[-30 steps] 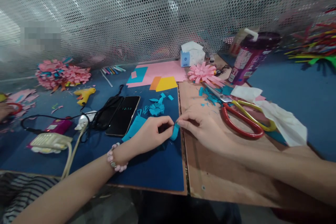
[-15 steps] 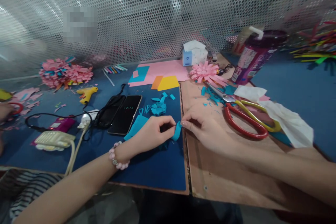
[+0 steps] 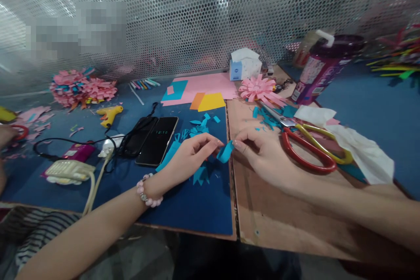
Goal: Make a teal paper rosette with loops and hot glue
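My left hand [image 3: 190, 157] and my right hand [image 3: 262, 153] meet over the seam between the blue mat [image 3: 197, 210] and the brown board [image 3: 269, 223]. Both pinch a small curled strip of blue paper [image 3: 225, 152] between thumb and fingertips, lifted a little off the table. Under my left hand lie cut blue paper pieces [image 3: 201, 176] and a larger blue sheet [image 3: 169, 155]. A small blue paper flower [image 3: 198, 130] sits just beyond my left hand. Red and yellow scissors [image 3: 308, 148] lie right of my right hand.
Two phones [image 3: 157, 140] and cables lie at the left, with a yellow glue gun [image 3: 110, 113] and a pink paper pile [image 3: 82, 89]. Pink and yellow sheets [image 3: 203, 92], a tissue box [image 3: 244, 65], a pink flower [image 3: 257, 89], a purple bottle [image 3: 318, 70] and a perforated metal screen [image 3: 197, 13] stand behind.
Both hands have lifted the blue strip slightly and shifted it right. My left fingers have opened out along the strip, uncovering blue cut pieces on the mat beneath.
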Demonstrator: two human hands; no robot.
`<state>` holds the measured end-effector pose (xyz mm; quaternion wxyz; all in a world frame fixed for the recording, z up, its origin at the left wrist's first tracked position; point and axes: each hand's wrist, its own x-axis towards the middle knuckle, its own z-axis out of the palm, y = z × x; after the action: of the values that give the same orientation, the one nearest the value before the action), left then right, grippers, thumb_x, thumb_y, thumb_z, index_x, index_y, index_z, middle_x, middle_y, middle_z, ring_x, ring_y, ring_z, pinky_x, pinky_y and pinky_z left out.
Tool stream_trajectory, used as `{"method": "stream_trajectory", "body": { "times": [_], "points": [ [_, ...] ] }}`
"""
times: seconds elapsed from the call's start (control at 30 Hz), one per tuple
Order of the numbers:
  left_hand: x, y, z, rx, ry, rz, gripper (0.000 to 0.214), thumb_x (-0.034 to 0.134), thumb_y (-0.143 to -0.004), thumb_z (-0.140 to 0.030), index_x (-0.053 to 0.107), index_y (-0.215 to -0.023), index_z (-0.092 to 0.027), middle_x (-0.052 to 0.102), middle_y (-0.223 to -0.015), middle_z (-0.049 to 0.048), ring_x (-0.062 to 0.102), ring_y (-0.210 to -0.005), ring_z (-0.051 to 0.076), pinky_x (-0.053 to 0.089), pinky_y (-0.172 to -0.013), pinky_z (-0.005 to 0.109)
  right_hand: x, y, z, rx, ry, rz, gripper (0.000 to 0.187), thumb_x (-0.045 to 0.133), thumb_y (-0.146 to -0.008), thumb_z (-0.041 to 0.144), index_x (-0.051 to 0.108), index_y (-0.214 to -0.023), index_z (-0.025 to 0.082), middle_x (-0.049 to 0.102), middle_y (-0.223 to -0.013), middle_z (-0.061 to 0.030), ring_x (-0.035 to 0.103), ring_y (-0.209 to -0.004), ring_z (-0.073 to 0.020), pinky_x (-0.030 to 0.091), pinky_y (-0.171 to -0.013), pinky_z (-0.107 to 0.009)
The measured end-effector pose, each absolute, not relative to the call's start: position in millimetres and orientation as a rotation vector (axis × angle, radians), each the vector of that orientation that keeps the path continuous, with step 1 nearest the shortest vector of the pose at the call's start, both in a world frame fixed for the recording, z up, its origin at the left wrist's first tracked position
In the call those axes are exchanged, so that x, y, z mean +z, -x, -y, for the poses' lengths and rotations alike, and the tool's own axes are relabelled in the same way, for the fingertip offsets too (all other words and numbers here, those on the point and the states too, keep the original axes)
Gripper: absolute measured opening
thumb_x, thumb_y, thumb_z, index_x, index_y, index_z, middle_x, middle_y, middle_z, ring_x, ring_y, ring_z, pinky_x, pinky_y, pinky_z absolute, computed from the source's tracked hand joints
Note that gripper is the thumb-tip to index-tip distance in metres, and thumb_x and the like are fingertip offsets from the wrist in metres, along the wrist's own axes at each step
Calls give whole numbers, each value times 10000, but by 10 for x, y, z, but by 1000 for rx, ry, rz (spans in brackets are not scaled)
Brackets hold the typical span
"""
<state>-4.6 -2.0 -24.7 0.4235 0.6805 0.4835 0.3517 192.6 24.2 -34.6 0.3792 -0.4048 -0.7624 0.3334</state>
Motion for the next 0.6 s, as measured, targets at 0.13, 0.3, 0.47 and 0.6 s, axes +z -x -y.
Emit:
{"method": "stream_trajectory", "body": {
  "times": [0.13,0.3,0.47,0.6],
  "points": [
    [-283,45,9,880,-1790,-1212,321,623,-828,-388,606,-1061,-168,655,-950,54,597,-844,155,479,-742,266,-337,-1919,-241,726,944,1974,192,535,-900,298,632,-774,191,629,-772,-25,551,-721,-150,424,-668,-297],
    [-294,48,-19,938,-1664,-1252,277,624,-827,-354,588,-1021,-160,683,-944,67,639,-845,168,497,-693,269,-332,-1942,-217,718,944,1965,192,476,-937,322,623,-981,206,644,-935,-48,575,-877,-175,443,-757,-319],
    [-284,75,-91,1165,-1273,-1186,281,625,-825,-334,540,-999,-130,679,-964,90,645,-695,140,448,-511,218,-379,-1938,-148,575,798,2174,250,398,-947,236,635,-952,154,617,-882,-79,548,-832,-175,436,-737,-330],
    [-284,91,-130,1213,-1092,-1154,273,655,-803,-319,541,-961,-128,667,-1006,88,628,-686,114,431,-513,200,-424,-1884,-64,204,549,2596,330,477,-885,277,648,-1133,144,566,-852,-101,476,-798,-223,390,-684,-374]
  ]
}}
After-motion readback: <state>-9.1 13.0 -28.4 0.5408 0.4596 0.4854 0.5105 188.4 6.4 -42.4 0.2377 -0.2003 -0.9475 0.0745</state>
